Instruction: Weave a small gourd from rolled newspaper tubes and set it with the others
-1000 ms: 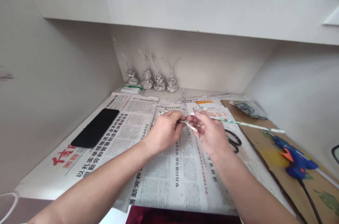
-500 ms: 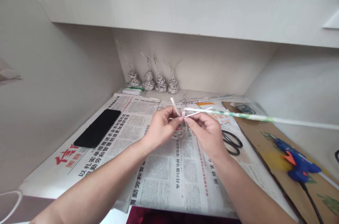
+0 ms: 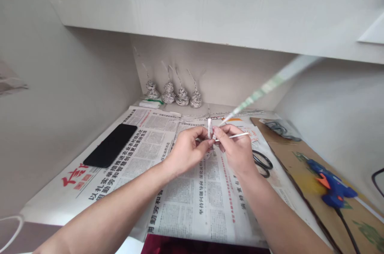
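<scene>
Over newspaper (image 3: pixel 180 198), from where I stand: left hand (image 3: pixel 192 148) and right hand (image 3: pixel 235 148) nearly meeting, both sets of fingers clamped on paper strips (image 3: pixel 259 92), one slanting up rightward | right: glue gun (image 3: pixel 331 186), scissors (image 3: pixel 263 165) | far: four woven shapes (image 3: pixel 169 94) by the back wall

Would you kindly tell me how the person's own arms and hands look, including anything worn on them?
The left hand and right hand wear no gloves, and no rings show. The left forearm and right forearm are bare, with no sleeve, watch or bracelet in view.
</scene>
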`<state>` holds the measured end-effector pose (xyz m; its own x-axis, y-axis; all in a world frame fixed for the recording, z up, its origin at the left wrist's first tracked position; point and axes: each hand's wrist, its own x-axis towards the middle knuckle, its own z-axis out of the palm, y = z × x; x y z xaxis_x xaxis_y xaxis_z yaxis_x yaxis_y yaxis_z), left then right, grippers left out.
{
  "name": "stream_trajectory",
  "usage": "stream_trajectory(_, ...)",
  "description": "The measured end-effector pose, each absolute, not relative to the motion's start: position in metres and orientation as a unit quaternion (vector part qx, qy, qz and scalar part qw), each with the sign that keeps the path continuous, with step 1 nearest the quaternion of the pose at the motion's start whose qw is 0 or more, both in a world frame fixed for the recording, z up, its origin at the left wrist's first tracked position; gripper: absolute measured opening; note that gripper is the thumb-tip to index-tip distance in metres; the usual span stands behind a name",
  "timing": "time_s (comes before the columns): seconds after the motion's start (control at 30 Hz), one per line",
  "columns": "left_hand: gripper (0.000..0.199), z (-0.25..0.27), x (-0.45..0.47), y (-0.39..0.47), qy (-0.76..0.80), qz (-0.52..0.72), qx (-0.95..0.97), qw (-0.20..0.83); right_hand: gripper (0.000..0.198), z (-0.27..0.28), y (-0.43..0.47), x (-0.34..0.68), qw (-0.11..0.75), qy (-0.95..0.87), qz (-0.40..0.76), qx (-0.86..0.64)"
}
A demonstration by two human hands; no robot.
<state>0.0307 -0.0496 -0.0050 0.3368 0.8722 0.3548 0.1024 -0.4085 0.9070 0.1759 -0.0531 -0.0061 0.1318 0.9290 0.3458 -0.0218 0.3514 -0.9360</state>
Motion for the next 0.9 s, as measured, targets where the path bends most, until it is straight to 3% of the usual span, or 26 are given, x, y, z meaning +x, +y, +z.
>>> stream_trajectory(0.1,0.008,-0.007,0.031,-0.048,0.342,0.466,0.695,0.428,0.033,-0.005,-0.051,0.174,0.626,-0.534,0.386,-0.417)
stream_trajectory(0.5,0.016,-0.006,0.031,-0.04,0.35,0.519,0.573,0.528,0.013,-0.02,-0.059,0.177,0.605,-0.558,0.355,-0.443)
stream_trajectory(0.9,0.011,-0.005,0.035,-0.044,0.354,0.514,0.534,0.57,0.015,-0.023,-0.061,0.176,0.618,-0.542,0.329,-0.465)
